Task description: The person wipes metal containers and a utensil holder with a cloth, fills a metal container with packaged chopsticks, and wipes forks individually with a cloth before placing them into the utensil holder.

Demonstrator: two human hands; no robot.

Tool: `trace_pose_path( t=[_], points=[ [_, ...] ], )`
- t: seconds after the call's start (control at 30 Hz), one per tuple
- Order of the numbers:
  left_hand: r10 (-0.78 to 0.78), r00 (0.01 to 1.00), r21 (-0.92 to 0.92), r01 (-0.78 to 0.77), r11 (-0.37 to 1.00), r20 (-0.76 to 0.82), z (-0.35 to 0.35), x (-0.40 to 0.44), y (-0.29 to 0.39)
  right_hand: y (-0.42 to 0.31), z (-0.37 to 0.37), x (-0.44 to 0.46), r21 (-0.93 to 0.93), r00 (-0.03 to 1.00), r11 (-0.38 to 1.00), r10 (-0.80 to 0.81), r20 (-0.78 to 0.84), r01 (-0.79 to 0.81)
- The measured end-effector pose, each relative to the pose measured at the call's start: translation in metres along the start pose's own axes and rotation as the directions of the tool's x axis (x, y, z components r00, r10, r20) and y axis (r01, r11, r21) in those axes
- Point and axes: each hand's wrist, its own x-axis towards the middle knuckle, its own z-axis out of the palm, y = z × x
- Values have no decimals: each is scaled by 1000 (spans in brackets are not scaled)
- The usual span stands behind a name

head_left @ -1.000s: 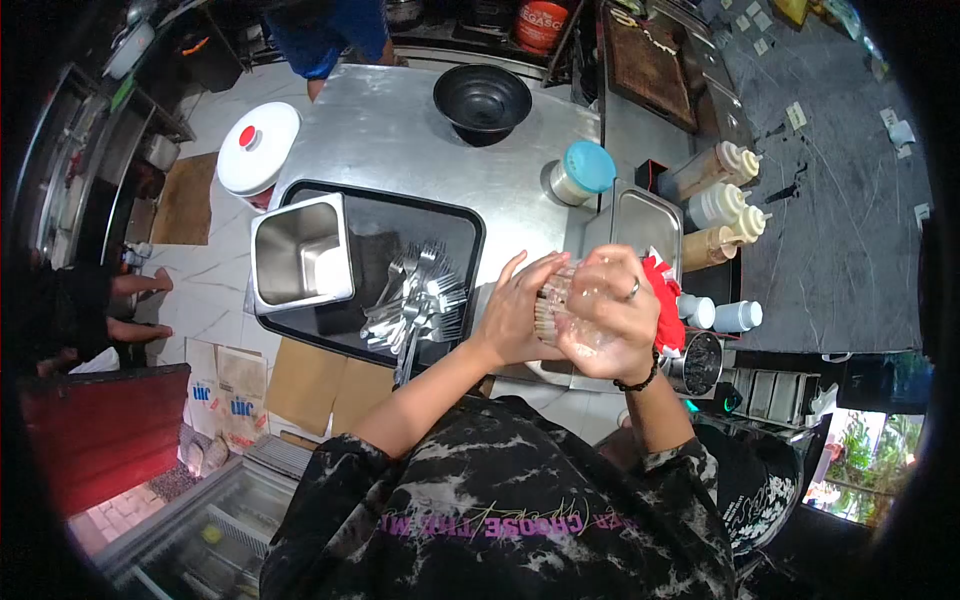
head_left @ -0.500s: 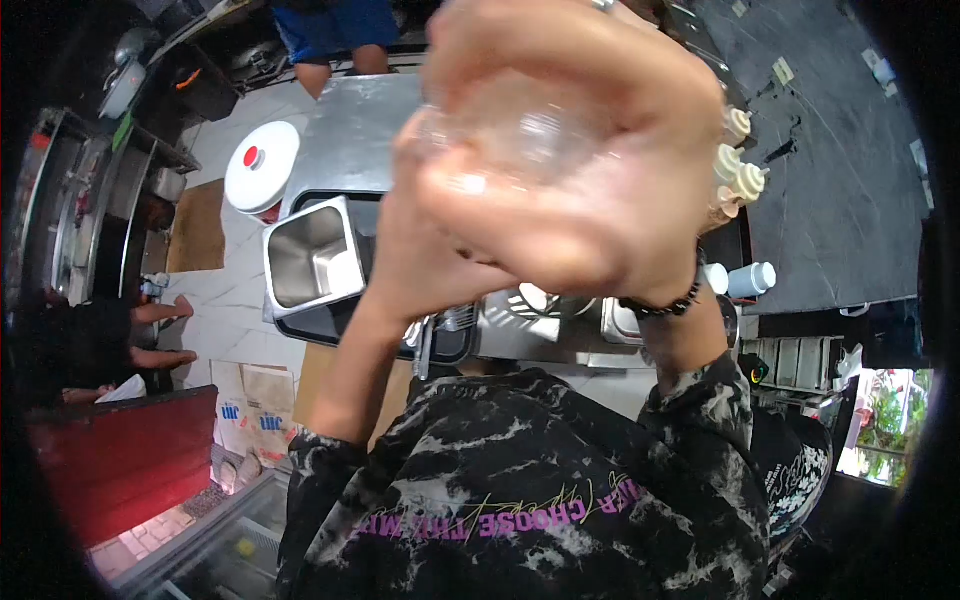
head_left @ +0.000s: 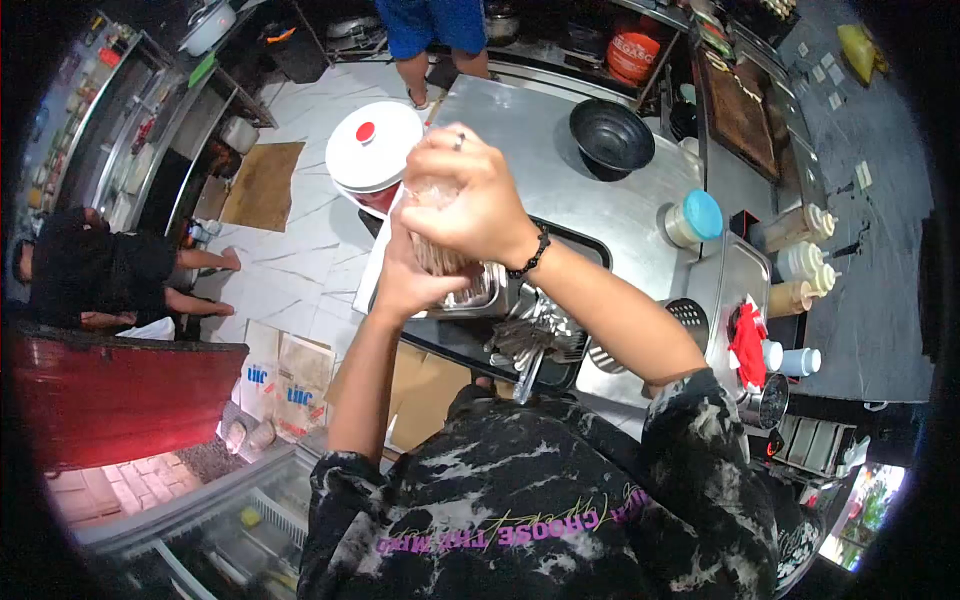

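Observation:
Both hands are closed around a clear plastic bag (head_left: 440, 258) that seems to contain thin pale sticks; their kind is unclear. My right hand (head_left: 470, 200), with a ring and a dark beaded bracelet, grips the upper part of the bag. Lower down, my left hand (head_left: 405, 282) wraps its side. Under the bag lies a rectangular steel container (head_left: 492, 298), mostly hidden by my hands. Forks and spoons (head_left: 538, 338) lie in a heap beside it on a black tray (head_left: 590, 262).
A white-lidded container (head_left: 385, 145) stands at the steel table's (head_left: 500, 125) left edge. Farther back is a black bowl (head_left: 612, 135). To the right are a blue-lidded jar (head_left: 693, 218), a red cloth (head_left: 748, 345) and sauce bottles (head_left: 800, 262). Two other people are nearby.
My hands have come down from close to the camera to above the steel container, still together on the bag. The view has shifted, showing more of the table.

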Motion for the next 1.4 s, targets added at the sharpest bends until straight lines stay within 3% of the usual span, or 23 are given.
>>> trace_pose_path(
  t=[0.1, 0.17, 0.23, 0.27, 0.3, 0.37, 0.43, 0.47, 0.57, 0.63, 0.67, 0.73, 0.77, 0.8, 0.9, 0.93, 1.0, 1.03, 1.17, 1.2, 1.23, 1.3, 1.4],
  points=[
    [-17, 999, 78, 19, 997, -28, -4, -5, -13, 24, 23, -19, 5, 994, 995, 104, 45, -104],
    [-65, 997, -10, 65, 998, -36, -1, -8, -19, 39, 35, -29, 18, 983, 986, 163, 90, -165],
    [-193, 980, 104, 198, 975, -55, 0, -11, -33, 51, 47, -40, 1, 982, 985, 173, 69, -174],
    [-36, 996, 239, 53, 969, -77, 1, -11, -47, 57, 52, -45, -10, 977, 980, 198, 78, -198],
    [-36, 997, 237, 51, 970, -70, 0, -14, -59, 60, 55, -47, -24, 971, 975, 224, 84, -223],
    [-130, 991, -13, 130, 991, -12, 0, -20, -77, 44, 52, -34, -26, 971, 977, 214, 110, -213],
    [-326, 940, -52, 332, 942, 104, -12, -22, -35, 17, 52, -12, -32, 980, 989, 144, 139, -141],
    [-221, 975, -11, 221, 975, -10, -17, -21, -11, 2, 50, 3, -41, 980, 992, 128, 151, -123],
    [-95, 991, -33, 93, 995, -97, -39, -15, 35, -26, 45, 40, -16, 992, 998, 60, 113, -58],
    [-245, 968, -266, 250, 931, 52, -53, -11, 48, -23, 47, 49, 15, 998, 1000, -15, 61, 14],
    [-236, 970, -264, 240, 934, 48, -54, -5, 49, -16, 48, 49, 64, 997, 996, 54, 58, -58],
    [60, 980, 62, -49, 997, -190, -49, 6, 47, 4, 49, 43, 169, 979, 965, 190, 67, -199],
    [-81, 988, 40, 87, 995, -128, -47, 5, 40, 20, 46, 32, 209, 941, 917, 324, 103, -339],
    [-99, 987, 53, 107, 993, -128, -40, 7, 35, 34, 44, 23, 244, 885, 851, 441, 152, -466],
    [-237, 971, 4, 237, 971, -28, -19, 20, 19, 69, 34, 3, 211, 880, 857, 440, 179, -471],
    [-143, 989, 14, 144, 989, -41, -11, 26, 6, 78, 31, -3, 214, 866, 840, 471, 170, -499],
    [-170, 985, 82, 173, 982, -42, -3, 29, -6, 90, 28, -12, 218, 845, 816, 515, 145, -535],
    [-201, 979, 154, 204, 967, -34, 0, 32, -9, 93, 29, -16, 214, 848, 820, 510, 147, -531],
    [-100, 995, 107, 97, 989, 20, 7, 21, -44, 93, 36, -47, 29, 969, 971, 234, 83, -237],
    [-104, 994, 277, 91, 957, 34, 5, 15, -47, 92, 37, -54, -7, 981, 989, 147, 129, -148],
    [-75, 997, 262, 63, 963, 36, 3, 10, -48, 91, 39, -60, -37, 982, 998, 63, 178, -57],
    [-74, 996, 409, 49, 911, 45, -1, 4, -46, 87, 45, -77, -64, 969, 998, 28, 247, -12],
    [-5, 1000, 430, -2, 903, 16, -13, -5, -34, 79, 43, -84, -76, 937, 997, 14, 348, 13]
  ],
)
